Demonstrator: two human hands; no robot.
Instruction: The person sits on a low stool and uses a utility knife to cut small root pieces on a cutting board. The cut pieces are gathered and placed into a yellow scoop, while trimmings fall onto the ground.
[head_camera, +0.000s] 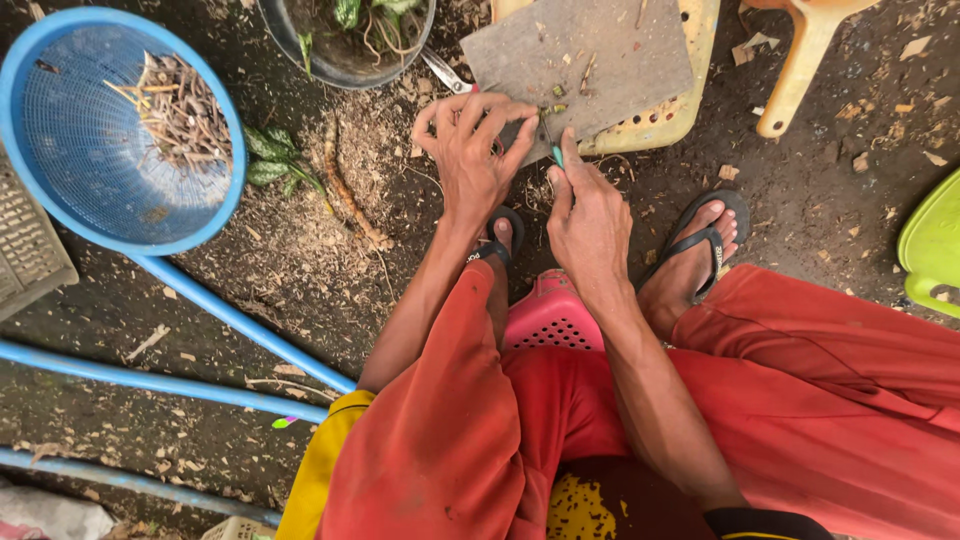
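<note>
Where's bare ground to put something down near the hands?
Free patches: dirt between the blue basket and the left hand, littered with chips; dirt right of the right hand's sandalled foot, toward the green container. Crowded: around the grey board and dark tub.

A grey board (580, 60), flat and scuffed, lies tilted across a pale yellow perforated stool (668, 118), with small bits of plant scrap on it. At its near edge a thin blade with a green handle (553, 150) stands nearly upright, its tip touching the board beside a small green cutting (556, 107).
</note>
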